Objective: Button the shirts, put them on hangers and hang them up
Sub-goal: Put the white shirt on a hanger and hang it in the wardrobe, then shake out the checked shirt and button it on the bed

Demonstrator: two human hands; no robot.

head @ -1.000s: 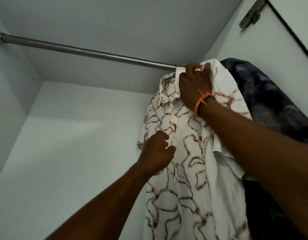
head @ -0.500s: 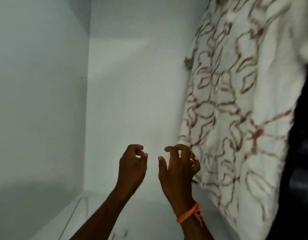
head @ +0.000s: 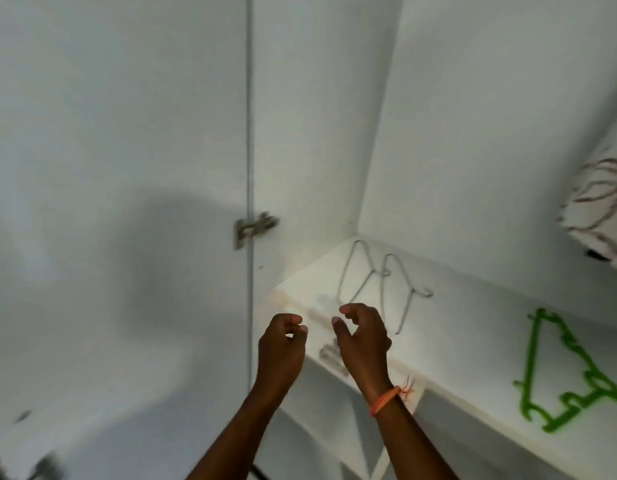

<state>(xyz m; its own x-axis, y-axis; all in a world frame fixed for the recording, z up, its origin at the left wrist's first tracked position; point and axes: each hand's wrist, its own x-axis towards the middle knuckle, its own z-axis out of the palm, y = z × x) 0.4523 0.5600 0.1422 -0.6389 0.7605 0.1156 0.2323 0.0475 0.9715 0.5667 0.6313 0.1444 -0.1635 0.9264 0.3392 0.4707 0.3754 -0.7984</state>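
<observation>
Head view, hands: left hand (head: 282,351) and right hand (head: 364,339) raised side by side in front of the shelf edge, apart from each other, holding nothing.
Head view, fingers: left fingers (head: 295,322) loosely curled toward the thumb, nothing between them; right fingers (head: 352,310) bent in a relaxed hook, thumb apart, empty.
Head view, wrist: orange band (head: 386,401) on the right wrist.
Head view, task thing: patterned shirt (head: 601,209) at far right edge, only a lower corner visible, hanging above the shelf; hanger and rail out of frame, buttons not visible.
Head view, shelf: white shelf (head: 473,341) inside a wardrobe; two wire hangers (head: 379,282) lying near the back corner, overlapping; green plastic hanger (head: 577,372) lying flat well to the right.
Head view, surroundings: wardrobe door (head: 127,168) open at left, metal hinge (head: 255,227) at its edge.
Step, judged: probably between shirts, hands free for the next hanger; no further shirt in frame.
Risk, wire hangers: overlapped, likely to snag and lift together if one is pulled by the hook.
Risk, hung shirt: corner hangs close over the shelf; a reach toward the green hanger could brush it and drag it askew.
Risk, image: motion blur, so small contacts cannot be confirmed.
</observation>
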